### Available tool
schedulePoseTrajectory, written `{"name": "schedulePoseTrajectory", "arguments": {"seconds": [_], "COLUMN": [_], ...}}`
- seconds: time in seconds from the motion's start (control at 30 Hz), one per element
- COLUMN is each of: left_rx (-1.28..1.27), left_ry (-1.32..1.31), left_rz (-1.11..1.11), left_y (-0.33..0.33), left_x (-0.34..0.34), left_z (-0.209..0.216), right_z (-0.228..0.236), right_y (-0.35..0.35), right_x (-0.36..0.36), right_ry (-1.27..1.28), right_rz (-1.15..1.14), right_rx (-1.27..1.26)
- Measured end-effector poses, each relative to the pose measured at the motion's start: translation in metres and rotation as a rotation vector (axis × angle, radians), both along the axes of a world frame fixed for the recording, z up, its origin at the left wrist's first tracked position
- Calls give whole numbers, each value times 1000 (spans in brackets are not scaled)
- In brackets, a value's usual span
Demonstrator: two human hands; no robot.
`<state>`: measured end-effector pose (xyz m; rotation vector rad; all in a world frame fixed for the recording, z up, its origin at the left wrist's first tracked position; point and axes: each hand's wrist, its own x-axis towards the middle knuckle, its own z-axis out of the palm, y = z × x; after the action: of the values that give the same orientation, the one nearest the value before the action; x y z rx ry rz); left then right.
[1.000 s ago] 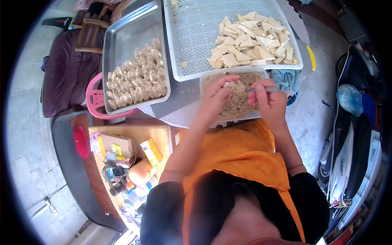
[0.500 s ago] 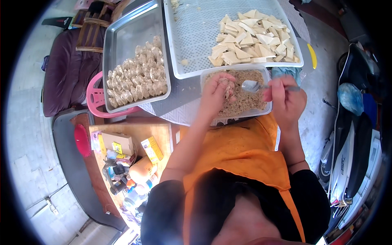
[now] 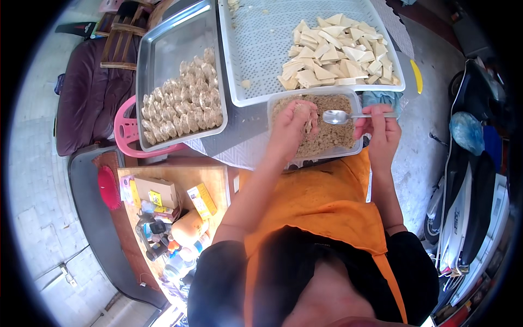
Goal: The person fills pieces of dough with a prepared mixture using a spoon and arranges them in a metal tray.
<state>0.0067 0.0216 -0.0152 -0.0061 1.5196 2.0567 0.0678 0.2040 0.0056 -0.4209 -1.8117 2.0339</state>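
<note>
A rectangular, clear plastic tub of brown, crumbly mince sits in front of me. Over its left part my left hand is closed around a mince-covered lump, mostly hidden by the fingers. Mince sticks to those fingers too. My right hand, at the tub's right edge, pinches the handle of a metal spoon. The spoon's bowl lies level above the mince, pointing left. Beyond the tub, a white perforated tray bears a heap of pale, triangular, tofu-like pieces.
To the left, a metal tray with rows of mince-coated pieces overlaps a pink plastic basket or stool. A blue plastic bag lies by the tub's right corner. A low wooden table with boxes and bottles stands at lower left.
The spoon has turned level and its bowl now shows clearly. My right hand has shifted slightly left and down, its fingers turned more upward. My left hand stays over the tub.
</note>
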Motion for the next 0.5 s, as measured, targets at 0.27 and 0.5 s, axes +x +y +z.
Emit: {"name": "schedulePoseTrajectory", "arguments": {"seconds": [0.27, 0.5], "left_rx": [117, -108], "left_ry": [-105, 3], "left_rz": [101, 93], "left_y": [2, 9], "left_x": [-2, -1], "left_z": [-9, 7], "right_z": [-5, -4], "right_y": [-37, -35], "right_x": [-6, -16], "right_ry": [2, -30], "right_rz": [164, 146], "right_rx": [267, -152]}}
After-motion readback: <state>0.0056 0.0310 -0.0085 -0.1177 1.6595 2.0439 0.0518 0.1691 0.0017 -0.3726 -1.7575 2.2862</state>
